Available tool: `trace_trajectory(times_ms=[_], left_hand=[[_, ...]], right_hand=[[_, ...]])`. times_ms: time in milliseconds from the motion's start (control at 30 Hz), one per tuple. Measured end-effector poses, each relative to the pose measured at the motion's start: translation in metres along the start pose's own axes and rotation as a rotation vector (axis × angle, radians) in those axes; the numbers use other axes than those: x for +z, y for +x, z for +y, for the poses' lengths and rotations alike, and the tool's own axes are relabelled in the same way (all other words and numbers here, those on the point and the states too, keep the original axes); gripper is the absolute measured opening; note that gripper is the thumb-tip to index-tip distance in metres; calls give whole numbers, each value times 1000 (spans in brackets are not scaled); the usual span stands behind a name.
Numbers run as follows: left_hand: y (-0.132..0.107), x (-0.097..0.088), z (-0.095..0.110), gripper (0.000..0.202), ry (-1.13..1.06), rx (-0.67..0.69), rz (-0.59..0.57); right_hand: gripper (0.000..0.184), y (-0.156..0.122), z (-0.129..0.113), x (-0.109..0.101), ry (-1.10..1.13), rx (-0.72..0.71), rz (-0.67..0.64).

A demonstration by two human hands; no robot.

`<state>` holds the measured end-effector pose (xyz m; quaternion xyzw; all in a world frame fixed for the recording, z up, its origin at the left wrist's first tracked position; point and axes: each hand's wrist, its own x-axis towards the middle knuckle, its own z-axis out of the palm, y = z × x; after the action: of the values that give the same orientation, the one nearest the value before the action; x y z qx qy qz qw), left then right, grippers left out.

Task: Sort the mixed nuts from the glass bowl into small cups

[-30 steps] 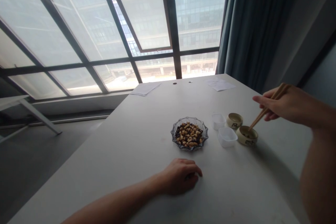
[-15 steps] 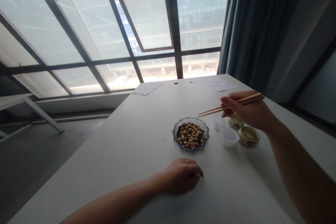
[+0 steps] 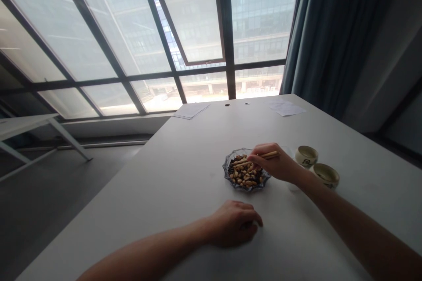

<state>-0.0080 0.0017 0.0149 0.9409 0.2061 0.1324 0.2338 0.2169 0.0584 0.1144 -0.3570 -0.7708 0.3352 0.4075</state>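
My right hand [image 3: 268,158] is closed around a pair of wooden chopsticks [image 3: 272,155], their tips down among the nuts. A glass bowl [image 3: 229,181] with a scalloped rim holds the mix of pale nuts [image 3: 244,178] and dark pieces. On the table in front of the bowl rests my left hand [image 3: 235,224], loosely curled, thumb apart from the forefinger, with nothing held. Two cream ceramic cups with dark markings, a far cup [image 3: 306,156] and a near cup [image 3: 326,175], stand right of my right hand. Two clear plastic tubs are mostly hidden behind that hand and wrist.
The white table [image 3: 184,167] reaches toward the windows. Papers lie at its far left [image 3: 191,110] and a sheet [image 3: 287,108] at its far right. A blue curtain [image 3: 316,44] hangs at the right, and another white table [image 3: 28,125] stands at the left.
My right hand has moved left and down with the chopsticks, from above the tubs to the bowl, so the tips are now among the nuts. The view has shifted slightly; my left hand stays put.
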Motion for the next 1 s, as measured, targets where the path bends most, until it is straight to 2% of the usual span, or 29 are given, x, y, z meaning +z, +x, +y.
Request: trace_trajectory(times_ms=[400, 600, 1000], left_hand=[[1, -1, 1, 27, 1, 0, 1], [0, -2, 2, 27, 0, 1, 3], [0, -3, 4, 26, -7, 3, 11]], right_hand=[[46, -1, 6, 6, -41, 2, -12], [45, 0, 2, 8, -87, -51, -43], [50, -1, 7, 13, -56, -17, 26]])
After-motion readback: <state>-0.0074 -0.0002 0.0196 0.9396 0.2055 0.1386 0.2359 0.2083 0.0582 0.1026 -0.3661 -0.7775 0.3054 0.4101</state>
